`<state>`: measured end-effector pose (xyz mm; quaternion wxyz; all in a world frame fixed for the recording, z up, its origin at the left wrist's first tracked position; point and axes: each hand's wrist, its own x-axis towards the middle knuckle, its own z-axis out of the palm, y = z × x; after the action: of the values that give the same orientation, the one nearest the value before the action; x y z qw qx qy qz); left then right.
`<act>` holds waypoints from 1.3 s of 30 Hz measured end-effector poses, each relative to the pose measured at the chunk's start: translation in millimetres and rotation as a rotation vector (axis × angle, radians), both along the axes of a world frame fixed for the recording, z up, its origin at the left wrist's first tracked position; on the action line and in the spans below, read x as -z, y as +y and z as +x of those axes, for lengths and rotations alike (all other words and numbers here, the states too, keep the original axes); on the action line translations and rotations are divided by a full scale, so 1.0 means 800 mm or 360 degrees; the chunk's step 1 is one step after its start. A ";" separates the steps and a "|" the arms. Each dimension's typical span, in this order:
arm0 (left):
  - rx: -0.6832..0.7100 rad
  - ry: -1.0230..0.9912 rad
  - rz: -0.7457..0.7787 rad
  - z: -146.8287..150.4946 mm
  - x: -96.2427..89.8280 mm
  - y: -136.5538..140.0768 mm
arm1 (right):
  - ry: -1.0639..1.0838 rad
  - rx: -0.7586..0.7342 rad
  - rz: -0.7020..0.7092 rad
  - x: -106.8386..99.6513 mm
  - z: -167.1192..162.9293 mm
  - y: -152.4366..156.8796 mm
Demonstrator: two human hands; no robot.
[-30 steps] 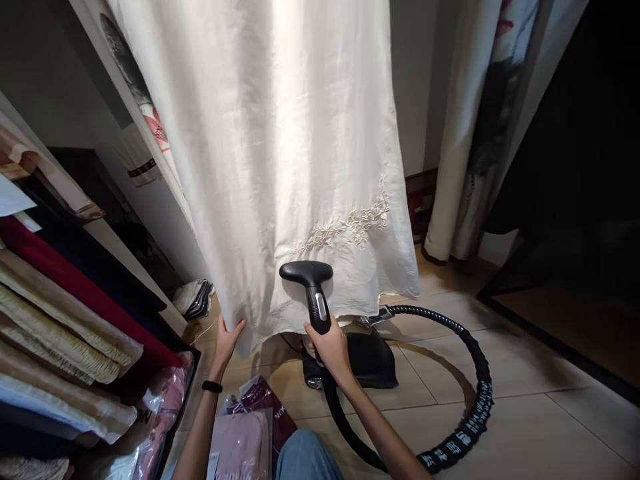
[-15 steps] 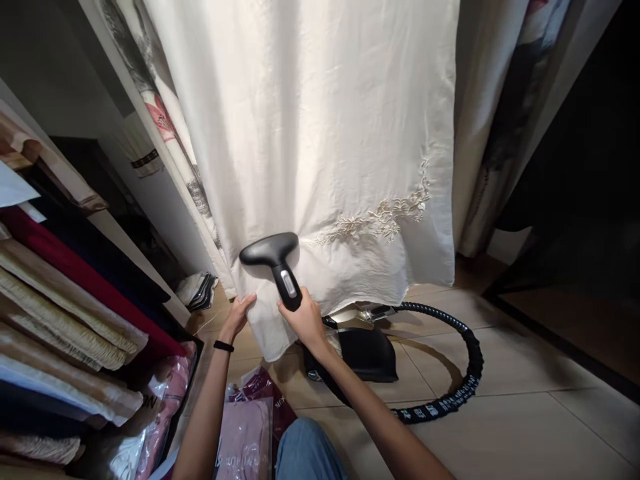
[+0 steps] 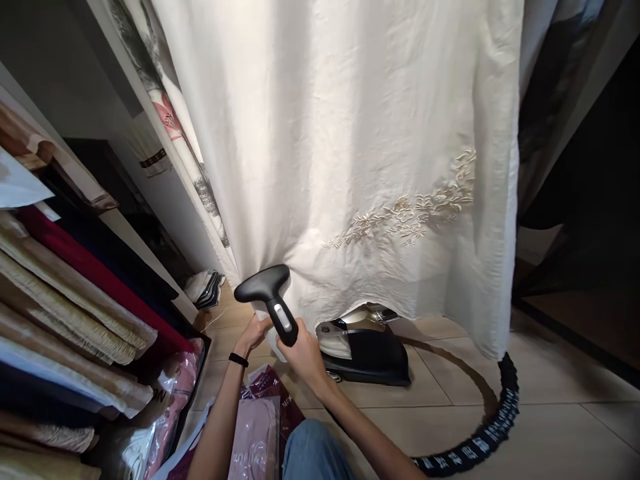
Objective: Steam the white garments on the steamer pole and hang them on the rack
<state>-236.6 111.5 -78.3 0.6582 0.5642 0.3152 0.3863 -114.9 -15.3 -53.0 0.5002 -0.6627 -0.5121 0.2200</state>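
Note:
A white cloth (image 3: 350,120) with raised cream floral embroidery (image 3: 413,210) hangs in front of me, its hem close above the floor. My right hand (image 3: 303,357) is closed around the handle of a black garment steamer head (image 3: 265,283). The wide head presses against the cloth near its lower left corner, and folds run out from that spot. My left hand (image 3: 257,333) grips the cloth's lower left edge just beneath the steamer head; its fingertips are partly hidden behind the handle.
The black steamer base (image 3: 375,360) sits on the tiled floor behind the hem. Its wrapped hose (image 3: 480,443) curves round on the right. Folded textiles (image 3: 60,287) fill a rack at the left. Plastic-wrapped packages (image 3: 255,433) lie by my knee (image 3: 313,450).
The steamer head has moved down the cloth toward the lower left corner. My left hand has shifted right, nearer my right hand. The cloth's right side now spreads farther right, covering part of the hose.

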 end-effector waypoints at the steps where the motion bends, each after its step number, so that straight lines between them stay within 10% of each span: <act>1: 0.0022 -0.0001 0.0011 0.001 -0.001 -0.002 | -0.0063 -0.0003 0.0023 -0.017 0.001 0.004; 7: 0.0119 -0.0024 0.0015 0.005 -0.008 -0.008 | -0.0371 0.0119 0.0016 -0.103 0.024 0.018; 18: 0.0075 -0.0179 -0.0048 0.009 0.008 -0.019 | -0.0316 0.0038 -0.0259 0.001 0.013 -0.032; 32: 0.0222 -0.0159 -0.0042 0.015 -0.003 -0.043 | -0.0736 0.0256 0.0069 -0.198 0.030 0.040; 39: 0.0208 -0.0231 -0.0107 0.016 0.007 -0.040 | -0.0762 0.0241 -0.0042 -0.155 0.043 0.020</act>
<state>-223.4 79.2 -84.1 0.7217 0.5317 0.2419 0.3714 -80.7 0.7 71.4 0.3710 -0.7389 -0.5620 0.0255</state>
